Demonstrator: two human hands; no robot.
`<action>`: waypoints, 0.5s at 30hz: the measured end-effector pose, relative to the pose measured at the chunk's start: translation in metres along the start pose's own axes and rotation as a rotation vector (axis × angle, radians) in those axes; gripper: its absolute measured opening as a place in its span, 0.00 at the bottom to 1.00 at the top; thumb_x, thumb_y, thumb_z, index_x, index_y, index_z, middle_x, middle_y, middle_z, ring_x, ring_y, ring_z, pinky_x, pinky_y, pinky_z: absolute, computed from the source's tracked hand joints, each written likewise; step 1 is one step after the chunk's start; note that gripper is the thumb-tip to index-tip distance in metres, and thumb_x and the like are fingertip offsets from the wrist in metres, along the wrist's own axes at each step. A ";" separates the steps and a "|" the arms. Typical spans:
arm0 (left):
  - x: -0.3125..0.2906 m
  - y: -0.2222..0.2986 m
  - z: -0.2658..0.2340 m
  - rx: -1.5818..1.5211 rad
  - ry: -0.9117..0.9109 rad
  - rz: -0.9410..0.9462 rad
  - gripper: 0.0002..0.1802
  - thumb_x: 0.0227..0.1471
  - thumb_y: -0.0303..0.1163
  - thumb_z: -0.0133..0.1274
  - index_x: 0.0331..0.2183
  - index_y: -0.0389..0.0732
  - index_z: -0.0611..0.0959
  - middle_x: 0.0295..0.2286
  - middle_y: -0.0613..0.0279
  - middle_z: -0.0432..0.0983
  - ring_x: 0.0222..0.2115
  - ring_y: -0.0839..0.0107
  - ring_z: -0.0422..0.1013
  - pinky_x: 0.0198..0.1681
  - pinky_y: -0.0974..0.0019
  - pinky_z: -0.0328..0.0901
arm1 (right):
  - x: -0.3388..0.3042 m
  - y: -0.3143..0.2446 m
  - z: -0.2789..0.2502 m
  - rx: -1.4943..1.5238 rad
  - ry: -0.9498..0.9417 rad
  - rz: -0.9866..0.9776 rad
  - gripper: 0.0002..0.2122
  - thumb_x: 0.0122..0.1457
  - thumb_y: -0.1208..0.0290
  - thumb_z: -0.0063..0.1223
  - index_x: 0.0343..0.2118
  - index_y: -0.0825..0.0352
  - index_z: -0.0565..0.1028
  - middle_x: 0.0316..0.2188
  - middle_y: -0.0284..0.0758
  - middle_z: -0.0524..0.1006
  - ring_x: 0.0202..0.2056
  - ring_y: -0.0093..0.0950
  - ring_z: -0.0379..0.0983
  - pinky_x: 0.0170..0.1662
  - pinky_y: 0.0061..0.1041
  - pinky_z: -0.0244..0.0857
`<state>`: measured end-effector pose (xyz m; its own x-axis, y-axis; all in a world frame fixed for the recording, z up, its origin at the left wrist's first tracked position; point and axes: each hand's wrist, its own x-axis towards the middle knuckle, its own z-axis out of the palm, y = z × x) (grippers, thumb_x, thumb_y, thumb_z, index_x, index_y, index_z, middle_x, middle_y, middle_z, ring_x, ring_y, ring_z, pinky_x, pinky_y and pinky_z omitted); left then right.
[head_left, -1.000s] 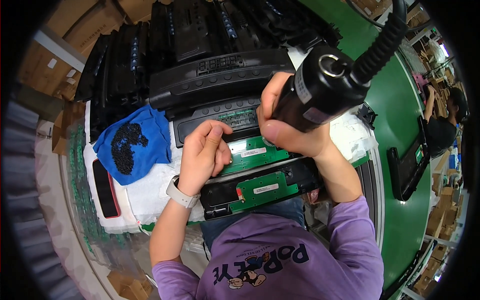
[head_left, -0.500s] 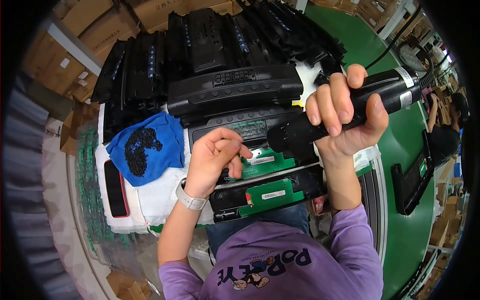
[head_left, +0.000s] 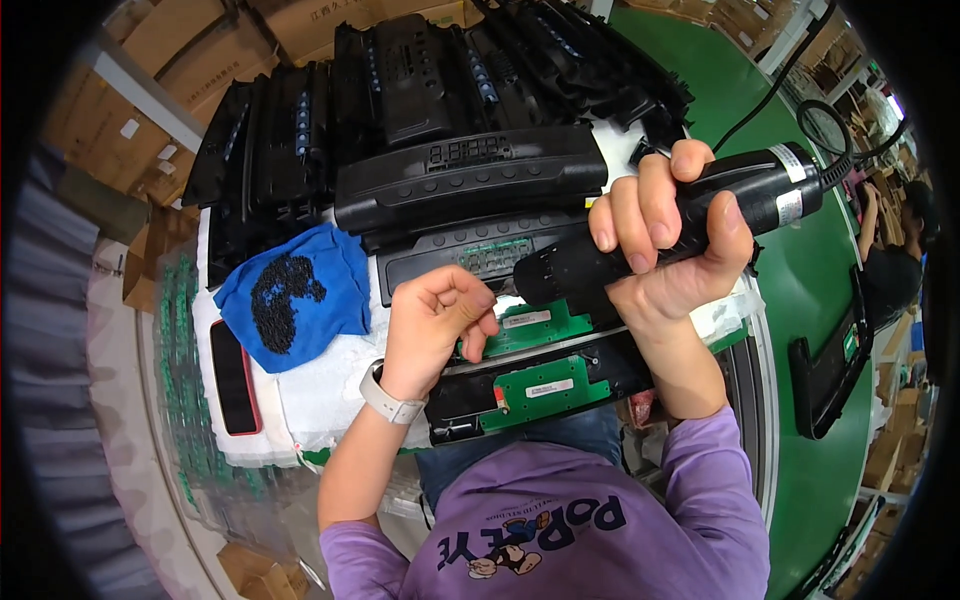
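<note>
The right hand (head_left: 672, 268) is gripping a thick black cylindrical power tool with a cord (head_left: 565, 272); its fingers are curling over the body and its thumb is pressing from the other side. The tool is slanting, and its lower front end is pointing toward the left hand (head_left: 435, 315), above a flat green circuit board (head_left: 545, 332). The left hand is bending its fingers inward; I cannot tell whether they are pinching something small or touching the tool. A second green circuit board (head_left: 560, 402) is lying in a long black plastic housing (head_left: 460, 402). In my judgement, good work is asking for a steady right grip, light left fingertips, and an upright tool whenever it is meeting a board, so nothing is getting scratched.
</note>
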<state>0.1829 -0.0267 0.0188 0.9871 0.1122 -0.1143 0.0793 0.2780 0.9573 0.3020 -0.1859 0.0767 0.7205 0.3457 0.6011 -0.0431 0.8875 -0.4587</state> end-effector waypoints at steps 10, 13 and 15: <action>0.003 -0.002 0.010 -0.018 0.162 0.085 0.13 0.58 0.34 0.41 0.38 0.33 0.72 0.31 0.53 0.75 0.30 0.69 0.74 0.31 0.72 0.67 | 0.005 -0.005 0.000 0.010 -0.011 0.194 0.10 0.55 0.68 0.43 0.36 0.69 0.64 0.14 0.31 0.64 0.11 0.21 0.58 0.20 0.24 0.59; 0.006 -0.004 -0.001 -0.038 0.107 0.023 0.15 0.60 0.36 0.37 0.42 0.35 0.69 0.38 0.51 0.73 0.38 0.67 0.72 0.40 0.70 0.66 | 0.001 -0.009 -0.002 -0.217 -0.082 0.349 0.10 0.47 0.74 0.50 0.31 0.71 0.65 0.13 0.33 0.66 0.10 0.21 0.59 0.15 0.19 0.53; 0.005 -0.004 0.000 -0.008 0.081 0.064 0.14 0.60 0.34 0.37 0.41 0.35 0.69 0.41 0.50 0.71 0.43 0.64 0.71 0.45 0.68 0.64 | -0.004 -0.010 0.003 -0.316 -0.078 0.459 0.13 0.45 0.71 0.54 0.31 0.70 0.65 0.13 0.31 0.65 0.10 0.19 0.58 0.15 0.18 0.53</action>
<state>0.1877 -0.0271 0.0139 0.9756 0.2067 -0.0740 0.0146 0.2754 0.9612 0.2977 -0.1955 0.0810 0.6229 0.7071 0.3347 -0.1217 0.5102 -0.8514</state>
